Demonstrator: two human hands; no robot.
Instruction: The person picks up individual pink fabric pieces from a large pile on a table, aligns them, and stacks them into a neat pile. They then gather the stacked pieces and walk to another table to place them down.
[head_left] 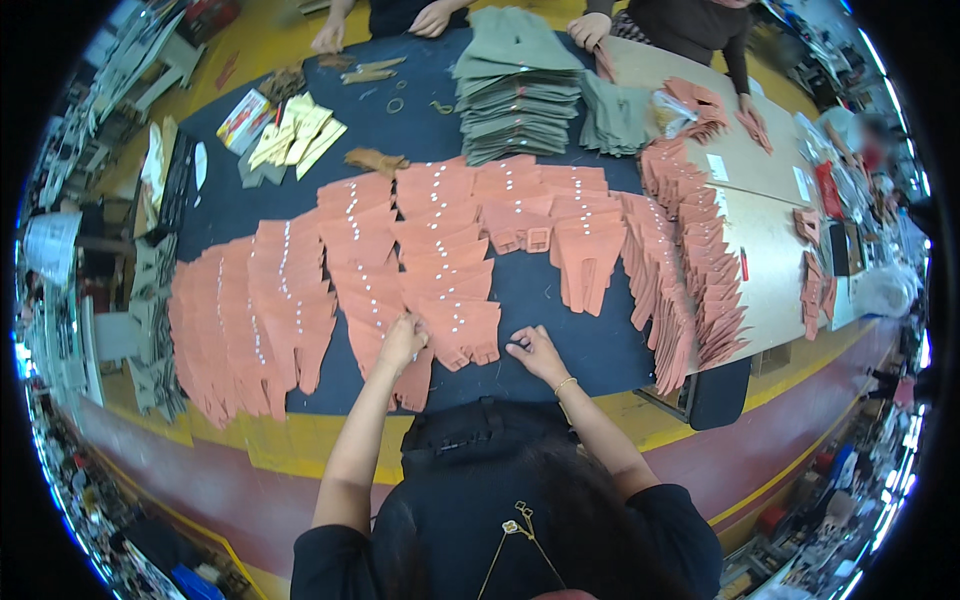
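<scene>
Coral-coloured cut fabric pieces (285, 290) lie in overlapping rows across a dark blue table, each marked with small white dots or labels. At the front edge of the middle rows, my left hand (403, 340) is closed, its fingers pinching the edge of a coral fabric piece (412, 385). My right hand (537, 353) hovers over the bare dark tabletop (525, 290), just right of the nearest coral stack (455, 325). Its fingers are loosely curled, thumb and forefinger apart, and nothing shows between them. A bracelet circles the right wrist.
Grey-green fabric stacks (520, 95) stand at the far middle. Yellow pieces (300, 135) and a brown scrap (375, 160) lie at the far left. Standing coral stacks (700, 250) border a light board (765, 230) at right. Co-workers' hands (432, 18) work along the far edge.
</scene>
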